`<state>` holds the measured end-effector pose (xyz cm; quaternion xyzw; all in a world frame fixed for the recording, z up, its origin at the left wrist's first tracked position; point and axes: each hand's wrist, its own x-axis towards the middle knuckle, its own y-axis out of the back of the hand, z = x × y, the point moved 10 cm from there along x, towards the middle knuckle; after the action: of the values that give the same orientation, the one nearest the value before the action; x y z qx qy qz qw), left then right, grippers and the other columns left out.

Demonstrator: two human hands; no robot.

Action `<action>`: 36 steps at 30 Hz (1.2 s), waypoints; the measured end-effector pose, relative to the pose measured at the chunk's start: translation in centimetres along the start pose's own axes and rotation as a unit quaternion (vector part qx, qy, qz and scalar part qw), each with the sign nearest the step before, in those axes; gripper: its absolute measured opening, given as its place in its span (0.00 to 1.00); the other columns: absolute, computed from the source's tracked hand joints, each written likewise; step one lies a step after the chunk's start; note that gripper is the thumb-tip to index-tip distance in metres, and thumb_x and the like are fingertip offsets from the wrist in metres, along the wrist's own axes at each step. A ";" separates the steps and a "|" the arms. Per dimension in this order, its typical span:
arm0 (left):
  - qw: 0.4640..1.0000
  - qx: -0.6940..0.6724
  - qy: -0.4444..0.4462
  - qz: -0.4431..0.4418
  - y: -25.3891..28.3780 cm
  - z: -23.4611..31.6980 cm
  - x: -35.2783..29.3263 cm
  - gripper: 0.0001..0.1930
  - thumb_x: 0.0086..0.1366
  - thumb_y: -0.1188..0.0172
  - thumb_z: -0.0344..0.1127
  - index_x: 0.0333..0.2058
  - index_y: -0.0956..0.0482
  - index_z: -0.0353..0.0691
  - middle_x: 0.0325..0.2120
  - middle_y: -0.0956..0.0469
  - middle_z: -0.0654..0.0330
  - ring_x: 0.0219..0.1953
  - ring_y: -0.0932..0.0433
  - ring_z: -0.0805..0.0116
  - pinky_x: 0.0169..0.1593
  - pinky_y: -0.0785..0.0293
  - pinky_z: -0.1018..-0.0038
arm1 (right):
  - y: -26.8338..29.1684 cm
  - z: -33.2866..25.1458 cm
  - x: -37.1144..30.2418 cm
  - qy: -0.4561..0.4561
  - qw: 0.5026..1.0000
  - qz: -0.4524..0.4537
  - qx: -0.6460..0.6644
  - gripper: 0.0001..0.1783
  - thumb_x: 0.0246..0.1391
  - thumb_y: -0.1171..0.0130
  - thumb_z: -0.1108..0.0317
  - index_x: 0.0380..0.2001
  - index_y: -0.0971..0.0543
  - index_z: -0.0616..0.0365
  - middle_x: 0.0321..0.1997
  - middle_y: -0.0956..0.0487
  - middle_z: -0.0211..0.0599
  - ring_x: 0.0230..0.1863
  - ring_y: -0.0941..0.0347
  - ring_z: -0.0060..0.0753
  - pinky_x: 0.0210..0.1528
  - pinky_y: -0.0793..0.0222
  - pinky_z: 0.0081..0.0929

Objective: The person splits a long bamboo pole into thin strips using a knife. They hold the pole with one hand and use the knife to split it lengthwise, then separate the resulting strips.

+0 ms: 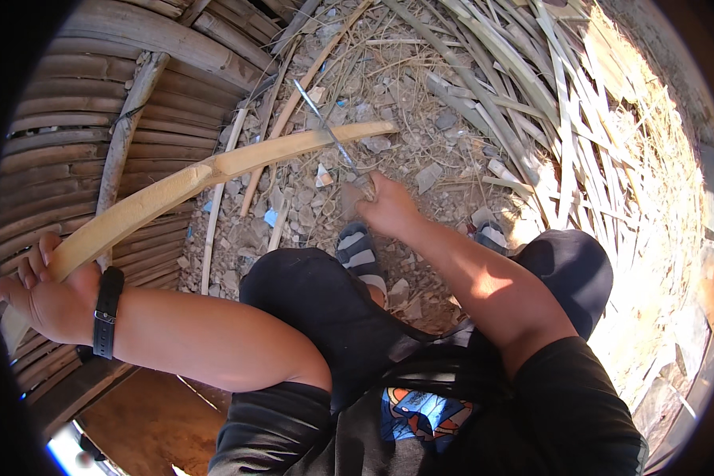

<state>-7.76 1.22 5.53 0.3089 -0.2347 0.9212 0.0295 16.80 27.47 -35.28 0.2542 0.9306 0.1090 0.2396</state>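
A long, pale strip of split bamboo (143, 202) slants from the lower left to the upper middle, with a raised node partway along it. My left hand (51, 297), with a black watch strap at the wrist, is closed round its near left end. In front of my knees, my right hand (389, 205) grips the handle of a long, thin-bladed knife (319, 117). Its blade points up and to the left, crossing the strip near the far end. Whether the edge touches the bamboo I cannot tell.
A slatted bamboo wall (63, 135) rises at the left. Stones and shavings cover the ground (293, 214) around my sandalled feet. Many split bamboo strips (523, 103) lie piled at the upper right, over sunlit straw. Narrow strips (282, 119) lie beneath the held one.
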 end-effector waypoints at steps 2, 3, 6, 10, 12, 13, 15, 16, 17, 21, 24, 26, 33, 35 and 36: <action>0.995 -0.059 0.025 -0.080 -0.6 -0.1 0.7 0.13 0.73 0.46 0.41 0.27 0.33 0.48 0.21 0.41 0.70 0.19 0.43 0.75 0.27 0.40 0.74 | -0.8 -4.6 -0.4 0.071 0.997 -0.023 0.001 0.26 0.48 0.38 0.63 0.49 0.27 0.65 0.36 0.20 0.61 0.42 0.22 0.62 0.48 0.27 0.48; 0.991 -0.076 0.032 -0.106 -1.3 0.0 0.7 0.14 0.72 0.46 0.41 0.26 0.33 0.49 0.21 0.41 0.70 0.19 0.44 0.76 0.27 0.40 0.74 | -1.0 -6.0 -0.7 0.107 0.994 -0.033 0.003 0.26 0.48 0.38 0.64 0.50 0.27 0.64 0.36 0.20 0.61 0.42 0.22 0.62 0.48 0.27 0.48; 0.995 -0.052 0.024 -0.078 -2.1 0.5 -0.3 0.15 0.72 0.45 0.41 0.25 0.35 0.50 0.21 0.42 0.70 0.19 0.44 0.76 0.27 0.40 0.74 | -0.2 -3.2 0.1 0.128 0.990 0.010 -0.052 0.26 0.48 0.38 0.64 0.51 0.27 0.63 0.37 0.20 0.62 0.42 0.22 0.61 0.47 0.27 0.48; 1.000 -0.027 0.015 -0.004 -1.0 -0.4 -0.6 0.14 0.71 0.43 0.40 0.25 0.32 0.49 0.22 0.42 0.70 0.20 0.44 0.76 0.26 0.40 0.73 | 1.3 4.6 1.0 -0.042 0.995 0.060 -0.069 0.28 0.48 0.38 0.63 0.51 0.28 0.67 0.38 0.20 0.63 0.43 0.22 0.61 0.47 0.27 0.49; 1.000 -0.007 -0.004 0.001 -1.2 0.3 -0.8 0.13 0.70 0.42 0.39 0.25 0.31 0.50 0.22 0.42 0.70 0.20 0.44 0.76 0.26 0.40 0.74 | 0.6 4.2 0.5 -0.027 0.995 0.031 -0.093 0.28 0.48 0.37 0.63 0.50 0.29 0.69 0.38 0.21 0.63 0.43 0.22 0.61 0.47 0.27 0.49; 1.000 0.002 -0.009 0.006 -1.3 0.4 -1.1 0.12 0.69 0.41 0.39 0.25 0.31 0.50 0.23 0.43 0.70 0.21 0.44 0.76 0.26 0.40 0.74 | 0.0 2.5 -0.2 -0.005 0.997 0.023 -0.075 0.28 0.48 0.38 0.63 0.50 0.28 0.69 0.36 0.20 0.62 0.41 0.21 0.60 0.45 0.27 0.48; 1.000 -0.017 -0.002 -0.007 -1.7 0.4 -1.0 0.12 0.69 0.40 0.39 0.26 0.30 0.50 0.22 0.43 0.70 0.20 0.44 0.76 0.26 0.40 0.75 | -1.6 -2.9 -1.2 0.045 0.998 0.008 -0.043 0.28 0.47 0.39 0.64 0.50 0.28 0.68 0.32 0.19 0.60 0.37 0.20 0.58 0.41 0.26 0.47; 1.000 -0.027 0.000 -0.015 -1.8 0.5 -1.0 0.11 0.68 0.40 0.39 0.26 0.30 0.50 0.22 0.43 0.70 0.20 0.44 0.76 0.26 0.40 0.76 | -1.6 -4.0 -1.3 0.059 0.998 -0.002 -0.033 0.28 0.47 0.39 0.64 0.51 0.28 0.68 0.31 0.19 0.60 0.37 0.20 0.58 0.41 0.26 0.47; 0.999 -0.039 0.008 -0.031 -2.0 0.4 -1.0 0.11 0.68 0.40 0.39 0.27 0.30 0.50 0.22 0.43 0.70 0.20 0.44 0.76 0.27 0.40 0.76 | -1.5 -5.0 -1.5 0.074 0.997 -0.013 -0.024 0.28 0.47 0.39 0.64 0.51 0.29 0.69 0.30 0.20 0.60 0.36 0.20 0.59 0.41 0.26 0.47; 0.994 -0.076 0.031 -0.069 -2.4 0.1 -0.6 0.10 0.70 0.42 0.39 0.27 0.29 0.52 0.21 0.42 0.71 0.20 0.43 0.76 0.27 0.40 0.76 | 0.8 -0.3 0.3 0.039 0.996 0.034 -0.070 0.31 0.47 0.38 0.64 0.53 0.31 0.70 0.28 0.20 0.59 0.34 0.21 0.60 0.39 0.26 0.48; 0.997 -0.055 0.012 -0.043 -2.6 0.5 -1.6 0.09 0.70 0.42 0.40 0.28 0.28 0.54 0.21 0.42 0.71 0.20 0.43 0.77 0.27 0.40 0.76 | 0.7 1.1 0.4 0.002 0.996 0.079 -0.042 0.31 0.47 0.38 0.64 0.53 0.31 0.70 0.26 0.21 0.59 0.32 0.21 0.60 0.38 0.27 0.48; 0.998 -0.049 0.007 -0.044 -2.6 0.5 -1.9 0.09 0.69 0.41 0.41 0.28 0.28 0.55 0.21 0.42 0.71 0.20 0.43 0.76 0.27 0.40 0.76 | -1.3 -3.6 -1.1 0.077 0.996 0.023 -0.032 0.30 0.46 0.38 0.64 0.52 0.30 0.70 0.27 0.21 0.59 0.33 0.21 0.60 0.39 0.27 0.49; 0.990 -0.105 0.036 -0.085 -3.5 0.5 -1.5 0.08 0.66 0.37 0.42 0.29 0.27 0.56 0.21 0.42 0.72 0.20 0.45 0.77 0.27 0.40 0.77 | -0.8 -5.7 -1.4 0.140 0.988 0.015 -0.055 0.31 0.47 0.38 0.64 0.53 0.30 0.68 0.28 0.21 0.57 0.33 0.22 0.58 0.39 0.28 0.47; 0.994 -0.090 0.031 -0.060 -3.1 0.1 -2.1 0.09 0.66 0.36 0.43 0.29 0.27 0.56 0.22 0.42 0.72 0.21 0.45 0.77 0.27 0.41 0.78 | 0.3 -1.4 -0.4 0.029 0.997 0.046 -0.059 0.26 0.47 0.37 0.61 0.47 0.28 0.66 0.32 0.20 0.60 0.37 0.23 0.64 0.44 0.27 0.52; 0.995 -0.085 0.028 -0.049 -3.0 0.1 -2.3 0.09 0.65 0.36 0.43 0.29 0.27 0.57 0.22 0.42 0.72 0.21 0.45 0.77 0.28 0.41 0.78 | 0.5 -0.3 0.0 0.020 0.997 0.047 -0.052 0.26 0.47 0.37 0.61 0.46 0.28 0.66 0.32 0.20 0.60 0.38 0.23 0.64 0.43 0.27 0.52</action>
<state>-5.25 4.08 5.51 0.2905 -0.2958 0.9037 0.1068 16.85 27.85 -34.81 0.2826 0.9152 0.1736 0.2288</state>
